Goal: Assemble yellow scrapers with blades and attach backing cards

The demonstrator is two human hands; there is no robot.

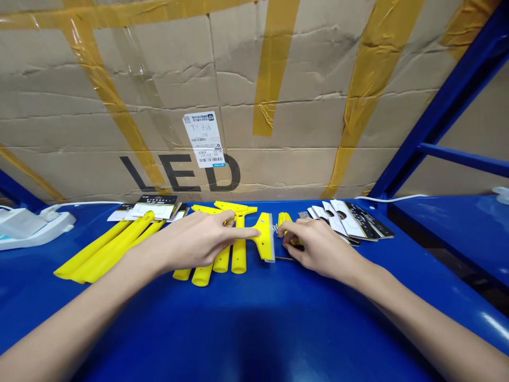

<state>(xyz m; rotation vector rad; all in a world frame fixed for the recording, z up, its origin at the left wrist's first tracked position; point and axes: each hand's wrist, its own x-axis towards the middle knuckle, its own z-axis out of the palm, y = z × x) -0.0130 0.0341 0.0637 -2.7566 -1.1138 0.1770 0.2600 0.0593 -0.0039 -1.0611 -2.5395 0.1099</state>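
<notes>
My left hand [204,236] is closed round the handle of a yellow scraper [263,237], its index finger stretched along the neck. The scraper's wide head points right and has a clear strip on its edge. Just right of it, my right hand [312,244] has its fingers bent together beside small screws [274,228] and a yellow piece [284,218]; what the fingertips hold, if anything, is hidden. A thin dark rod [285,259] lies below those fingertips. Several yellow scraper handles [239,249] lie beneath and beside my left hand.
Yellow handles with cards [115,249] lie at the left, near a white power strip [35,228]. Black-and-white cards [350,220] are fanned out at the right. Behind the blue surface [254,329] stands a large taped cardboard box [302,106]. A blue frame post [437,106] rises at the right.
</notes>
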